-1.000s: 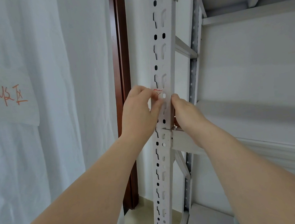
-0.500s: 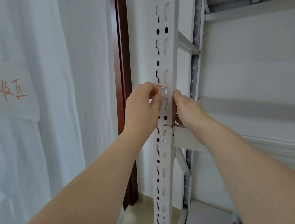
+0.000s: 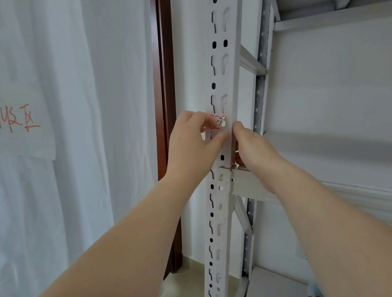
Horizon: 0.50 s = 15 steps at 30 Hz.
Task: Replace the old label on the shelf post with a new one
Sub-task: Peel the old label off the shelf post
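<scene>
Both hands are up on the white shelf post (image 3: 224, 72), one on each side. The left hand (image 3: 193, 146) is curled in, its fingers (image 3: 208, 122) and thumb pinching the left edge of a small white label (image 3: 218, 121) with red marks, which sits flat on the post front at about one o'clock from that hand. The right hand (image 3: 255, 149) grips the post's right edge at about four o'clock from the label, just beside it, fingers wrapped behind where I cannot see them.
</scene>
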Tool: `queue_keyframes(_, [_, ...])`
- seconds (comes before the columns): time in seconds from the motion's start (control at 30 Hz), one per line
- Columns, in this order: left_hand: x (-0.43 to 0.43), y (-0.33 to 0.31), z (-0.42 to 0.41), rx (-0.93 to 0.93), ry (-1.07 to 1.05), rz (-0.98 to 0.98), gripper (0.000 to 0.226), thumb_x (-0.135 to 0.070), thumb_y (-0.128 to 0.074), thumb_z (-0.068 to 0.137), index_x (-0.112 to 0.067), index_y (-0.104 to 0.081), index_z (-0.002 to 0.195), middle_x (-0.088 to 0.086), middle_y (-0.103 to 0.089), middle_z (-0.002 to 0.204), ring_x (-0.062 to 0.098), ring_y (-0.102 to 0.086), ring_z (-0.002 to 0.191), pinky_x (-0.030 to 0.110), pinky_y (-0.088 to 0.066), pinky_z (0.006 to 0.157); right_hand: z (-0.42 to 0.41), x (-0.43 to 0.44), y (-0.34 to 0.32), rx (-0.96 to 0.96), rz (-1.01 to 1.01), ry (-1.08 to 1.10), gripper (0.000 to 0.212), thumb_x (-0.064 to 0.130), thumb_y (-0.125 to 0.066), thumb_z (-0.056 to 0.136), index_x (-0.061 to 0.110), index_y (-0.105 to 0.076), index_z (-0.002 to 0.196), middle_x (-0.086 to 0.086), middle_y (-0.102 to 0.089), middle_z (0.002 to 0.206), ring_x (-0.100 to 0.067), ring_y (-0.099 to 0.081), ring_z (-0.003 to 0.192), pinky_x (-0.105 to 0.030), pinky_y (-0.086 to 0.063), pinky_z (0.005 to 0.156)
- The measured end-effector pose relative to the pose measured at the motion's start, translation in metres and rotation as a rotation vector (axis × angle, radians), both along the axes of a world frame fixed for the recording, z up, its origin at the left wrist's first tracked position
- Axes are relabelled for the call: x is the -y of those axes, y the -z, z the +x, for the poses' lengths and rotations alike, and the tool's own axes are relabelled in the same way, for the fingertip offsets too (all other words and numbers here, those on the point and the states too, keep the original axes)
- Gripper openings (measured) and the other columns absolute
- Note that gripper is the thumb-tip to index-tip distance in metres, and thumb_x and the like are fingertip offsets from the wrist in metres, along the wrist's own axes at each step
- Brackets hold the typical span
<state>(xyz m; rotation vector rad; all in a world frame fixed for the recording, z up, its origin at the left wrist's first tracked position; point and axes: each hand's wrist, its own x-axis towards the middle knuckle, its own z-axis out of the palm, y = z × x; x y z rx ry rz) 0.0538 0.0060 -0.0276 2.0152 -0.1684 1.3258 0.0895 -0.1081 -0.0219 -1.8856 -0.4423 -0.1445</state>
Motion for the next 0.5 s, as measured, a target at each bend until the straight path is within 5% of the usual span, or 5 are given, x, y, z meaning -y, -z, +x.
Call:
queue_keyframes(0.17, [0.0030, -0.0010, 0.0049, 0.077, -0.116, 0.123, 0.010, -0.020, -0.064, 0.087, -0.011, -0.069, 0.088, -0.005, -0.057, 0.093, 0.006, -0.054, 0.085, 0.018, -0.046, 0.073, 0.0003, -0.0007, -0.0002, 0.006, 0.006, -0.007, 0.047, 0.050, -0.022, 0.091, 0.022, -0.058, 0.080, -0.009, -0.067, 0.100, -0.030, -0.059, 0.092, -0.055, -0.047, 0.103])
queue_keyframes(0.33, [0.0018, -0.0035, 0.0042, 0.074, -0.124, 0.080, 0.014, -0.020, -0.058, 0.091, -0.011, -0.068, 0.086, -0.008, -0.059, 0.086, 0.004, -0.050, 0.078, 0.003, -0.036, 0.071, 0.0011, -0.0005, 0.0003, 0.005, -0.011, -0.003, 0.053, 0.057, -0.022, 0.083, 0.023, -0.062, 0.085, -0.007, -0.071, 0.103, -0.034, -0.065, 0.105, -0.054, -0.047, 0.104])
queue_keyframes(0.5, [0.0001, -0.0054, 0.0018, 0.023, -0.080, 0.055, 0.015, -0.019, -0.055, 0.093, -0.010, -0.066, 0.090, 0.000, -0.065, 0.083, 0.015, -0.057, 0.079, 0.018, -0.042, 0.070, 0.0030, -0.0013, 0.0006, 0.011, -0.030, -0.003, 0.062, 0.058, -0.020, 0.078, 0.018, -0.065, 0.094, -0.008, -0.072, 0.108, -0.034, -0.064, 0.107, -0.054, -0.047, 0.104])
